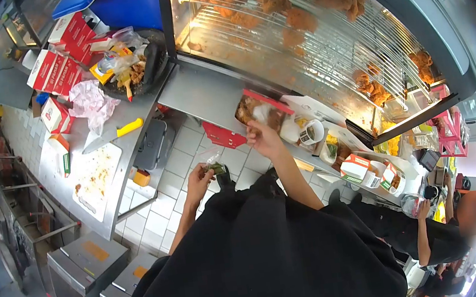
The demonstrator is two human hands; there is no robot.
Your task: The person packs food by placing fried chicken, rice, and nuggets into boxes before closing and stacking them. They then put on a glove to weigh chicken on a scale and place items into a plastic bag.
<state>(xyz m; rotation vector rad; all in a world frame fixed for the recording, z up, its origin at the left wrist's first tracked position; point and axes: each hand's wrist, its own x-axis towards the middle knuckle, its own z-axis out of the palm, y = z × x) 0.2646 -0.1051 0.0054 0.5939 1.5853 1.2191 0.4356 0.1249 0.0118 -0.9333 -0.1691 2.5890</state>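
We pinch a small clear bag [214, 167] with green contents in our left hand [199, 179], above the tiled floor [161, 223]. Our right hand [263, 137] curls at the near edge of an open red box [271, 102] of food on the steel counter [201, 90]; we cannot tell whether its fingers grip anything.

The head camera looks forward and down at both hands [264, 138].
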